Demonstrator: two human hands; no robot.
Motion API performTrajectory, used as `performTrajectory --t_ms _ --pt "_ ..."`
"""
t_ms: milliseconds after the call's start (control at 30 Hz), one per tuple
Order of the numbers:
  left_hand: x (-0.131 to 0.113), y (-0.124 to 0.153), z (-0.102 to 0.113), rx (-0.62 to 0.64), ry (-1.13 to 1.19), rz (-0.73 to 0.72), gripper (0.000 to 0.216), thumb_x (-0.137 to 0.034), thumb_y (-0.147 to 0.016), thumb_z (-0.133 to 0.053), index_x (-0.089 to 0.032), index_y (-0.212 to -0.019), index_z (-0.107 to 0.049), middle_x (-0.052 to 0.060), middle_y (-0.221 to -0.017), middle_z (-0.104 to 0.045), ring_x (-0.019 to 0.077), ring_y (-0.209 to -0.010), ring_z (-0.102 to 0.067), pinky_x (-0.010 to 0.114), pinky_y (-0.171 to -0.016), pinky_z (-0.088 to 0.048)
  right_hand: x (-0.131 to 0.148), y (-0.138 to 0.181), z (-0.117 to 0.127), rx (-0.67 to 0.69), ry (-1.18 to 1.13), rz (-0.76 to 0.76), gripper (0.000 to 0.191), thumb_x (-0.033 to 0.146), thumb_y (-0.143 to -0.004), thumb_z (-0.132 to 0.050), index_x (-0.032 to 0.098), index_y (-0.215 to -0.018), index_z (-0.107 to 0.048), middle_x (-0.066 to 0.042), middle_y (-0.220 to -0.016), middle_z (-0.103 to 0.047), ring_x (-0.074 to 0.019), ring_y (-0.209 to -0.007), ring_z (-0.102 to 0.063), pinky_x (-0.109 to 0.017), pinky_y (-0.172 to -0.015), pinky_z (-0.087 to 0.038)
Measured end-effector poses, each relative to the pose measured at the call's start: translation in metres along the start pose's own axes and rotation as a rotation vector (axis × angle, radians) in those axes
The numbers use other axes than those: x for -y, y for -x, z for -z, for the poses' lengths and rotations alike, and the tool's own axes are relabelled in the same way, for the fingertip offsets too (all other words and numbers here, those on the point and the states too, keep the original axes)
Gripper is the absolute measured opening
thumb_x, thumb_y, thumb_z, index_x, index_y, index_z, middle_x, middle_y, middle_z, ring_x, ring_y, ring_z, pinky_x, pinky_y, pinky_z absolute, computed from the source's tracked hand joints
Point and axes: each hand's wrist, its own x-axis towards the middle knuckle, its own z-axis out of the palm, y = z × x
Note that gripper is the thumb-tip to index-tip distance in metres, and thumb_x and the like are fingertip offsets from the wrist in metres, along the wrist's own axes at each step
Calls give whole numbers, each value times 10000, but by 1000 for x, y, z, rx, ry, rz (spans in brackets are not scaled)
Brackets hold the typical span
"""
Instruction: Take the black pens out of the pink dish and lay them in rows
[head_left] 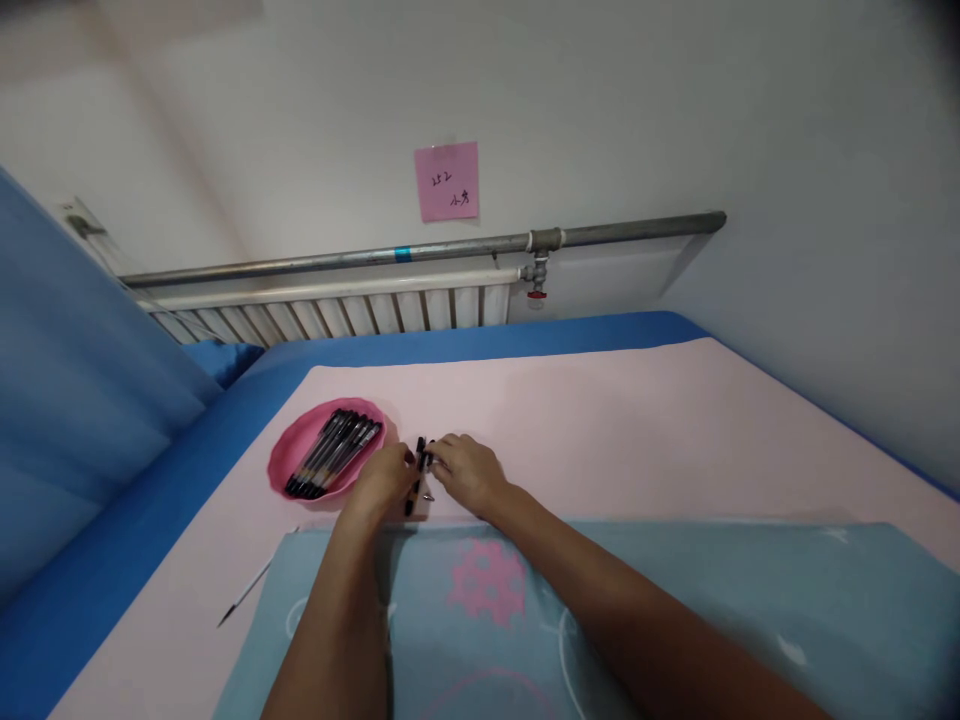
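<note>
My left hand (386, 474) has its fingers curled closed around the side of a black pen (411, 497), which lies slanted on the pink cloth. Right beside it, my right hand (471, 472) pinches a second dark pen (430, 457), mostly covered by the fingers. A small shiny metallic tip (428, 496) shows just below the right fingertips; whether it belongs to that pen I cannot tell. To the left of my hands, a pink scalloped basket (280, 455) holds several clear-barrelled pens (336, 452) with black caps, lying side by side.
A thin white brush-like stick (246, 592) with a dark tip lies at the left. The pink cloth (600, 430) covers a blue surface, with a light-blue patterned cloth (712, 600) in front. Behind are a radiator (375, 312), a metal pipe (465, 246) and a pink note (448, 182).
</note>
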Motion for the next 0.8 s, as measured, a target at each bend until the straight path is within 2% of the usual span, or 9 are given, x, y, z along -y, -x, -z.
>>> performTrajectory --t_ms 267,333,433,600,800 --pt "1 -1 1 -11 -4 6 281 -199 -724 -496 -126 -962 -625 105 -843 -689 154 -712 -616 220 -586 -390 -3 -1 -2 -81 -103 6 333 216 -825 -459 243 -1149 -532 -41 -1005 -590 -170 -928 -499 -261 -732 -371" --pt "1 -1 1 -13 -9 6 287 -202 -717 -498 -124 -963 -624 109 -857 -688 160 -737 -616 223 -590 -389 -6 2 0 -93 -178 3 253 198 -827 -448 200 -1039 -587 -46 -940 -597 -148 -863 -516 -246 -720 -370" --pt "2 -2 1 -16 -21 5 278 -196 -720 -481 -121 -943 -629 116 -881 -686 171 -784 -614 228 -604 -389 -9 9 5 -28 -241 71 154 170 -790 -481 182 -834 -629 -18 -818 -602 -122 -753 -519 -223 -667 -362" --pt "3 -3 1 -22 -38 -4 280 -186 -729 -468 -117 -944 -632 125 -883 -685 180 -809 -614 236 -639 -396 -6 17 6 41 -144 256 115 244 -763 -558 188 -833 -630 -14 -802 -609 -142 -783 -516 -236 -698 -351" --pt "4 -4 0 -33 -50 -12 273 -199 -727 -475 -116 -929 -638 132 -894 -684 188 -809 -618 241 -633 -399 2 16 1 47 15 256 161 297 -807 -512 178 -807 -619 -36 -801 -590 -147 -756 -497 -248 -673 -329"
